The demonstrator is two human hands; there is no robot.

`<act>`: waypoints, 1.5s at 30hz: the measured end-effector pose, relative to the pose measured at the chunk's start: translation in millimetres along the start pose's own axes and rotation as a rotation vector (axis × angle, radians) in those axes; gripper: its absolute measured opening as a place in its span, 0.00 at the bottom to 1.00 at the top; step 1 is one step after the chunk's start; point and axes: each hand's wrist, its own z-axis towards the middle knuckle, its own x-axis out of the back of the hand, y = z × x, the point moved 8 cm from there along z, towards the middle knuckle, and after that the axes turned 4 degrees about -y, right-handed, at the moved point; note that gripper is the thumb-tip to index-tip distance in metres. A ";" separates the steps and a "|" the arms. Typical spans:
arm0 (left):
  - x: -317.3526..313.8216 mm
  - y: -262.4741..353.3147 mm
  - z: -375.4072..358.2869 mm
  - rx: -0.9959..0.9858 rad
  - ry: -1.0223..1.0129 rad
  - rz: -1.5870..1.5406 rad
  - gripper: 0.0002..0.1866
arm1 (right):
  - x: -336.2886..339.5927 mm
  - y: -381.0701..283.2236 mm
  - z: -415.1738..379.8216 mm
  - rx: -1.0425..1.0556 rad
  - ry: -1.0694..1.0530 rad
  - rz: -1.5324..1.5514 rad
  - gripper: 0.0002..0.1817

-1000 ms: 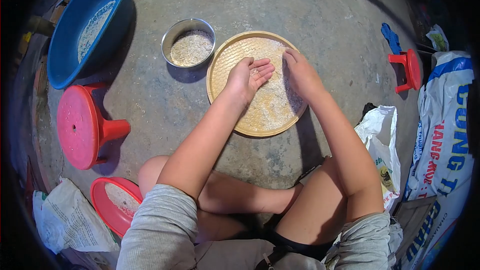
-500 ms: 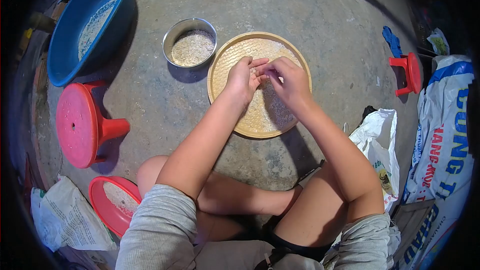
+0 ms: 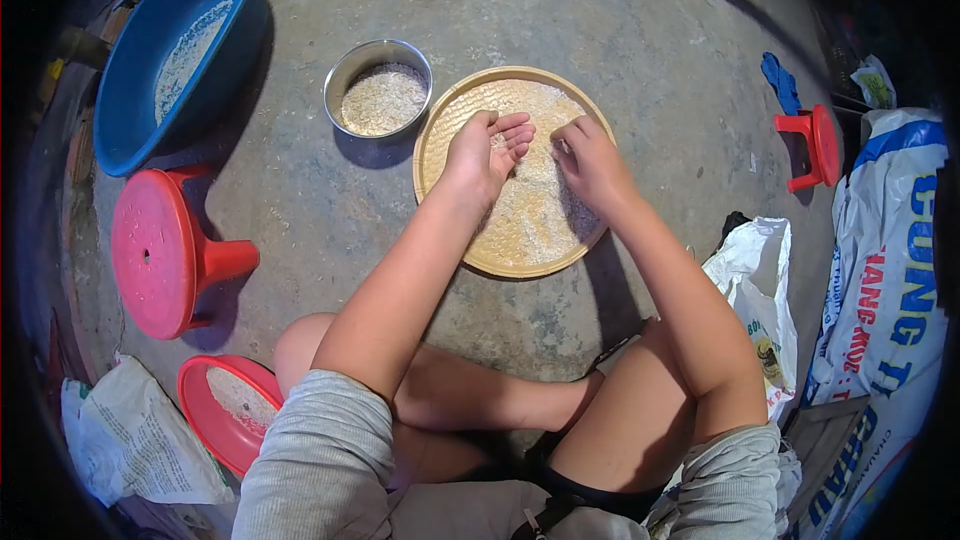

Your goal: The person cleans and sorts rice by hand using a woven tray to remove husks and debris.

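A round woven bamboo tray (image 3: 441,202) lies on the floor in front of me, with pale rice-like grains (image 3: 540,195) spread over its middle and right side. Above its left part, my left hand (image 3: 492,152) is held palm up and slightly cupped, the fingers stretched out. A few whitish specks seem to lie in that palm, too small to name. My right hand (image 3: 590,165) is over the right side of the tray, fingers curled down and thumb close to the fingertips. What those fingertips hold, if anything, is hidden.
A metal pot (image 3: 334,100) of grain stands beyond the tray's left. A tilted blue basin (image 3: 120,105), a pink stool (image 3: 150,250) and a red bowl (image 3: 200,415) are at left. At right are a small red stool (image 3: 825,145), a white bag (image 3: 745,275) and large printed sacks (image 3: 880,270).
My right hand has moved right, away from my left hand, and is now lower over the grains. My left hand has stayed nearly in place, its palm more exposed.
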 end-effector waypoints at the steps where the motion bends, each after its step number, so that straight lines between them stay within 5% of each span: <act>1: 0.6 1.1 -0.2 -0.009 0.005 -0.011 0.22 | -4.2 -1.5 -0.3 -0.001 0.000 -0.001 0.10; 7: -3.4 1.1 -5.6 0.005 0.020 -0.045 0.20 | -12.0 -7.2 0.4 -0.054 -0.021 -0.050 0.08; 13: 0.8 -3.6 -0.5 -0.012 0.036 -0.061 0.18 | 21.3 -48.8 5.6 -0.017 0.161 0.303 0.09; 18: -23.5 -8.8 -10.3 0.018 -0.105 -0.051 0.16 | 35.6 -73.6 0.5 0.145 0.348 0.072 0.15; 21: -39.4 2.1 -26.6 -0.104 -0.069 0.123 0.17 | 21.6 -30.7 0.9 -0.114 0.400 0.482 0.15; 23: -53.5 8.6 -36.5 -0.180 -0.107 0.257 0.18 | -29.6 -12.0 -0.3 -0.484 0.021 1.614 0.19; 24: -62.4 12.3 -40.5 -0.255 -0.146 0.389 0.18 | -39.9 0.4 -1.6 -0.483 0.022 1.614 0.19; 26: -63.4 10.0 -39.6 -0.356 -0.134 0.427 0.17 | -57.3 -10.7 2.4 -0.009 -0.243 2.523 0.23; 27: -71.0 19.4 -47.6 -0.594 -0.135 0.734 0.17 | -52.6 -5.5 -7.8 -0.656 0.132 1.933 0.25; 28: -82.4 23.6 -60.8 -0.831 -0.132 1.042 0.17 | -43.3 -12.1 -8.3 -0.656 0.133 1.935 0.25; 30: -100.6 25.8 -80.6 -0.815 -0.143 1.243 0.16 | -38.2 -31.0 -4.1 -0.576 -0.026 2.087 0.24; 32: -125.0 15.6 -102.9 -1.192 -0.309 1.560 0.15 | -39.0 -28.0 -7.8 -0.567 0.015 2.185 0.25; 34: -122.1 15.2 -101.5 -1.196 -0.260 1.554 0.16 | -32.4 -32.5 -6.1 -0.560 0.055 2.274 0.25; 36: -118.1 14.1 -94.6 -1.198 -0.216 1.547 0.17 | -24.2 -20.5 -9.8 -0.663 0.223 1.935 0.26; 38: -93.2 32.5 -80.3 -1.137 0.000 1.193 0.19 | -24.0 -14.9 -7.4 -0.588 0.253 1.957 0.23; 39: -73.6 19.7 -53.5 -0.682 -0.137 0.719 0.23 | -17.1 -19.8 -3.0 -0.512 0.278 1.977 0.21; 40: -71.4 22.1 -50.3 -0.683 -0.138 0.721 0.23 | -14.9 -24.9 -1.5 -0.511 0.279 1.979 0.21; 42: -55.9 5.0 -29.0 -0.269 -0.200 -0.041 0.25 | 3.3 -42.3 4.4 -0.349 0.217 1.567 0.23; 44: -52.9 -3.0 -29.6 -0.169 -0.176 -0.091 0.27 | 4.0 -49.3 4.5 -0.243 0.133 1.349 0.24; 45: -57.9 -7.6 -27.8 -0.127 -0.291 -0.210 0.28 | 17.2 -66.7 6.9 -0.016 0.101 0.811 0.25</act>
